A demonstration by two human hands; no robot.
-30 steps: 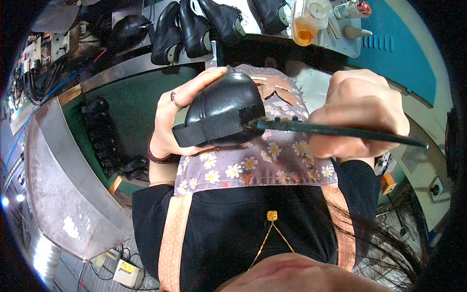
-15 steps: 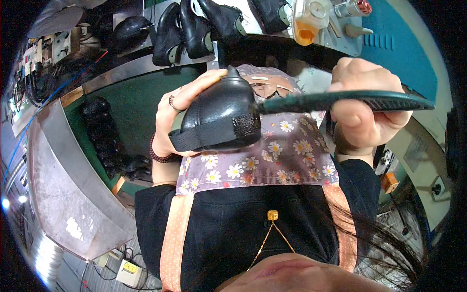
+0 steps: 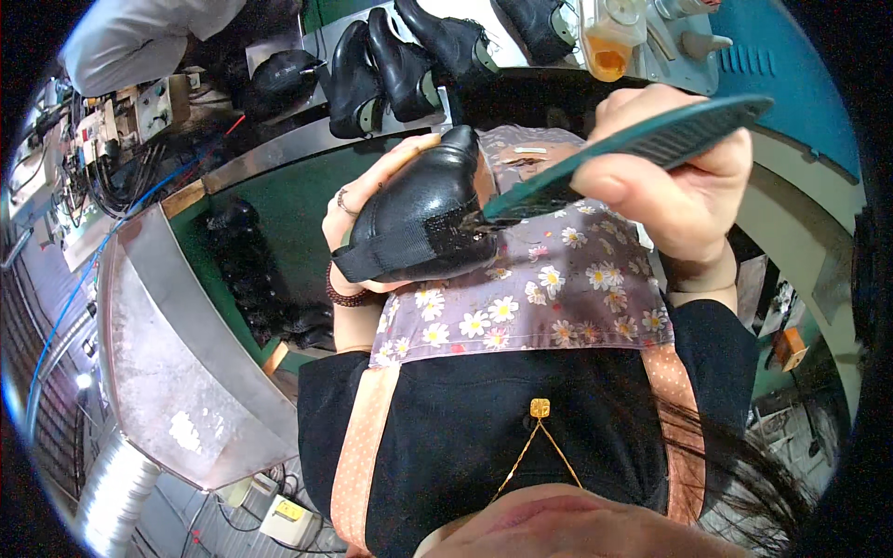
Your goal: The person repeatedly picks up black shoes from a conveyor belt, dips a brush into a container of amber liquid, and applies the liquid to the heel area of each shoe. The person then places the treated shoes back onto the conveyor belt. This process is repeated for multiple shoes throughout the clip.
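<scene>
My left hand (image 3: 358, 200) wraps round the far-left side of a black leather shoe (image 3: 414, 205) held above my lap. The toe points away from me, and a black elastic strap (image 3: 395, 253) crosses the shoe's near part. My right hand (image 3: 679, 186) grips a long, flat, dark green tool (image 3: 642, 135) with a ribbed underside, thumb below and fingers over it. Its narrow left end meets the shoe's right side beside the strap, where the black surface looks wet or rough. I cannot tell whether that end has bristles.
Several black shoes (image 3: 355, 79) stand on the far bench, beside a clear container (image 3: 609, 60) of amber liquid. Dark shoes (image 3: 246, 260) lie in a green trough on the left. A grey metal panel (image 3: 167, 363) juts out nearer me. Grey cloth (image 3: 139, 42) of another person shows far left.
The tool's outer end has swung upward and its narrow end has dropped lower onto the shoe's side near the strap. The view has shifted, and grey cloth has appeared far left.
</scene>
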